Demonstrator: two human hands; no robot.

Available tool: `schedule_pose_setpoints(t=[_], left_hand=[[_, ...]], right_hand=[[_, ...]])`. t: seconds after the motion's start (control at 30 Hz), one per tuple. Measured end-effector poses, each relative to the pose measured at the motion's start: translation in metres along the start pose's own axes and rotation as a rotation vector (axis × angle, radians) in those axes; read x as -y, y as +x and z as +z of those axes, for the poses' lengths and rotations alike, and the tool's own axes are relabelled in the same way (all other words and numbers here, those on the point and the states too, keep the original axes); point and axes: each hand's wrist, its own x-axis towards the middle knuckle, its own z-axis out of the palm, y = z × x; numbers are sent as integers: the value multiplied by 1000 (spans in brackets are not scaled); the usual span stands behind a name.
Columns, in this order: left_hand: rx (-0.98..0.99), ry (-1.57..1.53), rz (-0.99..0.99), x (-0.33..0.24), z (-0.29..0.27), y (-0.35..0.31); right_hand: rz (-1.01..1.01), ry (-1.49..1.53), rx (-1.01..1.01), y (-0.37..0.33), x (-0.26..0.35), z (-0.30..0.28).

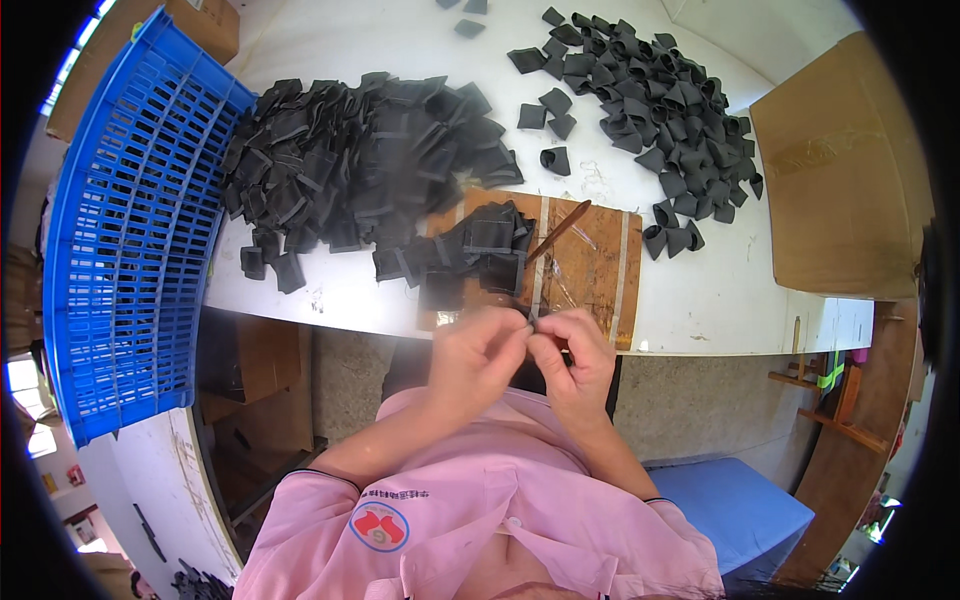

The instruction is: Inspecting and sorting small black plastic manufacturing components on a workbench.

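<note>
My left hand and my right hand meet at the table's near edge, fingertips pinched together. Between them is a small black fabric piece, mostly hidden by the fingers. Just beyond, a wooden board carries several flat black fabric pieces with stitched edges. A thin brown stick-like tool rests slantwise on the board, its lower end beside those pieces. Farther left lies a large heap of similar flat black pieces.
A pile of folded, tube-like black pieces covers the far right of the white table. The blue plastic crate stands tilted at the left. A cardboard box stands at the right; a blue stool is below it.
</note>
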Motion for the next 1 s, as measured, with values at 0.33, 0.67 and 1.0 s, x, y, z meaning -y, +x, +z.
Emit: schedule_pose_setpoints(t=[0.33,0.67,1.0], left_hand=[[-167,-543,-422,-1,7,18],[-141,-322,-72,-7,6,15],[-309,122,256,2,8,13]], right_hand=[[-246,-410,-124,20,-16,15],[119,222,15,23,0,5],[-267,-126,-163,23,6,15]])
